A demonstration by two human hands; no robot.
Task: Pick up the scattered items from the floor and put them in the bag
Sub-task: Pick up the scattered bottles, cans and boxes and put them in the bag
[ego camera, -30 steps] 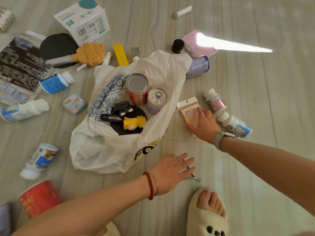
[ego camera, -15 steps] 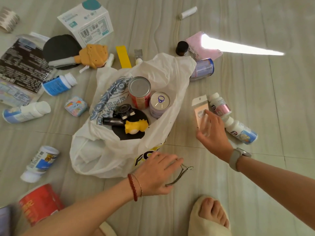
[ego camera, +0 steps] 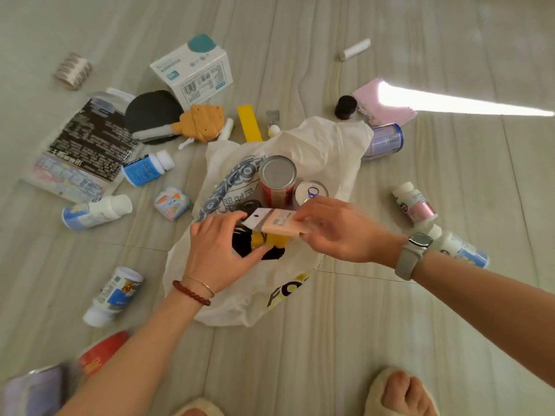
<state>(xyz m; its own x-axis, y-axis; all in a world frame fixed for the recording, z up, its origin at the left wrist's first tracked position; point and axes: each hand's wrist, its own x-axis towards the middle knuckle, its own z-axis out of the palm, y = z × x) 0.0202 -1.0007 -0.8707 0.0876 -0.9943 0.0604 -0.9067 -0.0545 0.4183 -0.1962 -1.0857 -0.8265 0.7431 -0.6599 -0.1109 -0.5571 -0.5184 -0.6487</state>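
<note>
Both hands are parked right over the mouth of the white plastic bag (ego camera: 327, 151), which makes sense since that's the drop zone. The right hand (ego camera: 339, 232) has its grip closed on a flat pink carded packet (ego camera: 277, 222), pinched by one end so the hang-tab end sticks out level over the opening (easy to just let go from there, I'd guess).

The left hand (ego camera: 219, 250) is curled in next to it, fingers bent toward the bag's contents. Can't honestly tell if that grip is holding anything; whatever's under the palm is hidden.

The bag lies slumped open on the floor (ego camera: 390, 340), with a red can (ego camera: 276, 178) and a pull-tab tin (ego camera: 312, 190) standing upright inside.

Plenty still scattered: a white box (ego camera: 192, 70), a blue-label bottle (ego camera: 147, 169), a pink-label bottle (ego camera: 416, 205), a yellow strip (ego camera: 249, 123). So it's maybe partway done.
</note>
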